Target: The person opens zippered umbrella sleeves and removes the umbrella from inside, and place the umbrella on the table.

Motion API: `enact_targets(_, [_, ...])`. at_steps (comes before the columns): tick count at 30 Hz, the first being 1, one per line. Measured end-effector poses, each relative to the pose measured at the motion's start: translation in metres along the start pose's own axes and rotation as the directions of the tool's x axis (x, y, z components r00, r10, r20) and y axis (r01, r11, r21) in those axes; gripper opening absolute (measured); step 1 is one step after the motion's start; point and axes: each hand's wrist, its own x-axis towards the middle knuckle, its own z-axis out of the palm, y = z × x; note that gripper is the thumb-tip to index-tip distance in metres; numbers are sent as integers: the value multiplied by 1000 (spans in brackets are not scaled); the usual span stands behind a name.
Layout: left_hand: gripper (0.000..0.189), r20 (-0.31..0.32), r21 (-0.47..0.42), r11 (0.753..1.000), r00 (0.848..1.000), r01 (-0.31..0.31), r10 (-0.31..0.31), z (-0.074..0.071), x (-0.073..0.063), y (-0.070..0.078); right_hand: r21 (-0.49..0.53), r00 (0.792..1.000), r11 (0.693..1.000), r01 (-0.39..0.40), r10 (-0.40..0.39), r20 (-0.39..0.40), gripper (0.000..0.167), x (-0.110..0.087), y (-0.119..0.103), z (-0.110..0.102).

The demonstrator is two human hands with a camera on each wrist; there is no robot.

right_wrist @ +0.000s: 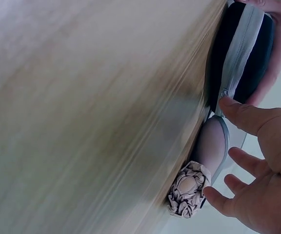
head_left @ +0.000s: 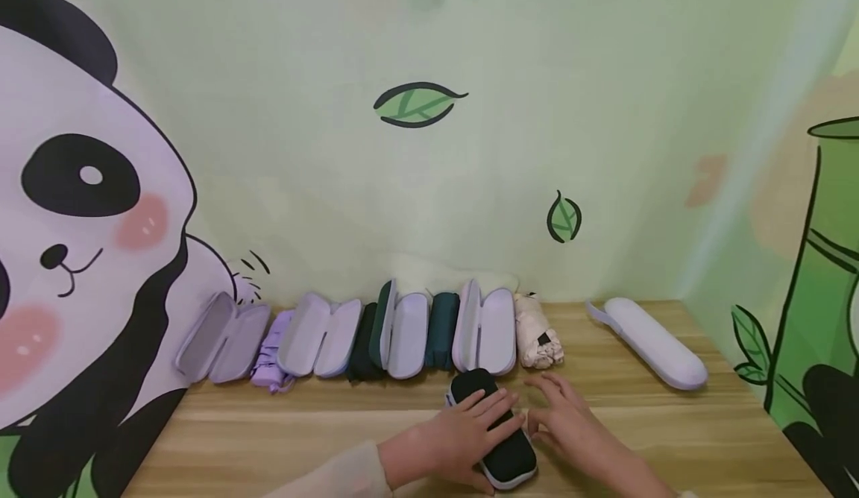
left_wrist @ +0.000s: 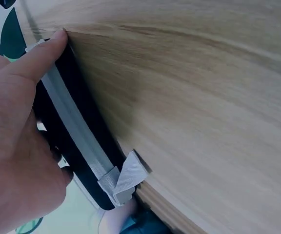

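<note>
A black zippered case [head_left: 508,459] with a grey zip band lies at a slant near the table's front. My left hand [head_left: 463,438] holds it from above, fingers spread across the top and thumb along its side. In the left wrist view a grey fabric loop [left_wrist: 130,173] sticks out at the case's far end. My right hand [head_left: 570,427] is at the case's right side, fingers apart. In the right wrist view one fingertip is beside the zip pull [right_wrist: 224,93]; whether they touch I cannot tell.
Along the wall stand opened hard cases [head_left: 499,326] in a row, with rolled fabric bundles between them: purple [head_left: 271,352], black [head_left: 365,345], teal [head_left: 443,330] and beige patterned [head_left: 537,334]. A long pale lavender case [head_left: 658,345] with a strap lies at the right of the wooden table [head_left: 671,438].
</note>
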Motion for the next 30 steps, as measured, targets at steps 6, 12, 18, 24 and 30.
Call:
enact_targets(6, [107, -63, 67, 997, 997, 41, -37, 3, 4, 5, -18, 1000, 1000, 4, -4, -10, 28, -1, 2, -3])
enact_targets(12, [101, -169, 162, 972, 975, 171, -144, 4, 8, 24, -53, 999, 999, 5, -6, -31, 28, -2, 5, -3])
enact_targets(18, [100, -199, 200, 936, 948, 289, -250, 7, 12, 36, -63, 999, 998, -8, 6, -39, 29, -5, 8, -5])
enact_targets(24, [98, -234, 194, 939, 943, 285, -238, 11, 15, 27, -57, 999, 998, -14, 11, -46, 30, -9, 10, -8])
enact_targets(30, [88, -184, 98, 990, 980, 102, -83, 10, 4, 1, -67, 998, 997, -36, 32, -59, 28, -8, 11, -8])
